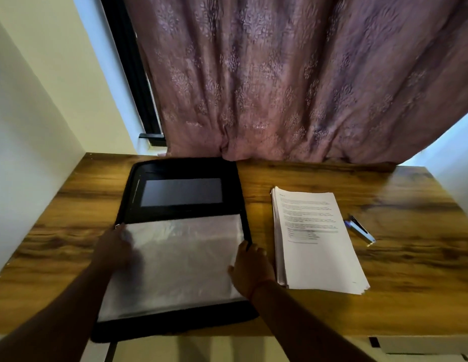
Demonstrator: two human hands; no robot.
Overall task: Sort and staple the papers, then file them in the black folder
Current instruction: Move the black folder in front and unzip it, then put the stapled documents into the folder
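Note:
The black folder [180, 165] lies open on the wooden desk [397, 257], its upper flap raised toward the curtain and clear plastic sleeves [180, 262] covering its lower half. My left hand [115, 250] rests on the left edge of the sleeves, blurred, so its finger pose is unclear. My right hand [250, 267] grips the folder's right edge at the sleeves, thumb on top. A stack of printed papers [319, 244] lies to the right of the folder. Further right lies a blue and silver stapler [359, 229].
A patterned pink curtain [293, 74] hangs behind the desk and touches its far edge. A white wall [31, 152] borders the desk's left side. The folder's near edge overhangs the desk front.

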